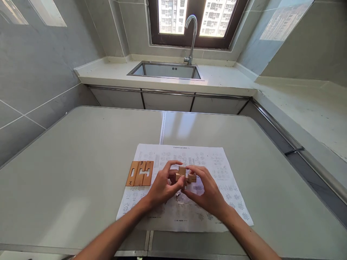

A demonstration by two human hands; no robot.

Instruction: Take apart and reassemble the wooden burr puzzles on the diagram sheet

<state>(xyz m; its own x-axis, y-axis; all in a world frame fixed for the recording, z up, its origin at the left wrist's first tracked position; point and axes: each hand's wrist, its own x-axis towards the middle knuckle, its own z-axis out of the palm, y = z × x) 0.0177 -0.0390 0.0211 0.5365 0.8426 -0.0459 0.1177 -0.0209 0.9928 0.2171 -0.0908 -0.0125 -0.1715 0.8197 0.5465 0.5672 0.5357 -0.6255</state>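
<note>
Over the middle of a printed paper sheet (214,195), both hands close on a small interlocking wooden puzzle (182,170) made of light blocks. My left hand (165,182) grips it from the left, thumb pressed on the front and fingers behind. From the right, my right hand (204,186) curls its fingers and thumb around the puzzle's other side. Parts of the blocks are hidden by my fingers. Left of my hands, flat brown wooden pieces (139,173) with cut-out slots and black numbers lie side by side, partly on the sheet's left edge.
The pale folding table (81,151) has a seam down its centre. Behind it a white counter (222,77) holds a steel sink (168,70) and a tall faucet (193,36) under a window. Tiled walls stand left and right, with a ledge (303,104) along the right.
</note>
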